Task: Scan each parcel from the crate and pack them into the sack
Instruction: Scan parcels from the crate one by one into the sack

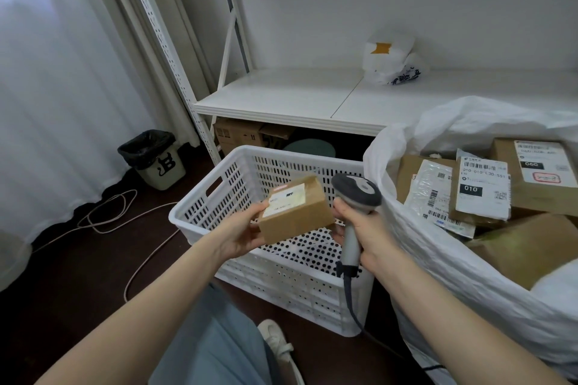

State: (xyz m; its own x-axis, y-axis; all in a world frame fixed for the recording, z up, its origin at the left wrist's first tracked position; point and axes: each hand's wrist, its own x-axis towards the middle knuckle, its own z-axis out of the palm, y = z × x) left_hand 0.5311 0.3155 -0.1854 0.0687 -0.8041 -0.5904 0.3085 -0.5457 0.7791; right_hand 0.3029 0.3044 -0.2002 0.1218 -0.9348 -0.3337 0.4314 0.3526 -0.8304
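Small brown cardboard parcel (294,212) sits in the left hand (242,236), thumb on its top edge and fingers (255,230) curled under the near end, held over the white perforated plastic crate (281,284). Just right of those fingers, almost touching the box, the right hand (367,233) is clamped round the handle of a grey handheld barcode scanner (356,192), its fingers (339,208) wrapped tight and the scanner head up beside the parcel's far corner.

From where I stand, the scan is the step in hand, and the head looks too close to read well. I'd tip the white label (286,200) toward the scanner window, draw the scanner back a little and keep the thumb off the barcode. Then the box can swing right, past the scanner fingers, into the open white plastic sack (438,259). Below the fingers the crate shows only its dotted floor, so this may well be the last one.

Writing on the held label is too blurred to read. In the sack, right of the right hand, one shipping label (483,187) carries "010" in white on a black block, under a line beginning "010-010". Another box label (545,164) shows "060". A small bin (162,166) far left of the fingers bears a bold black character.
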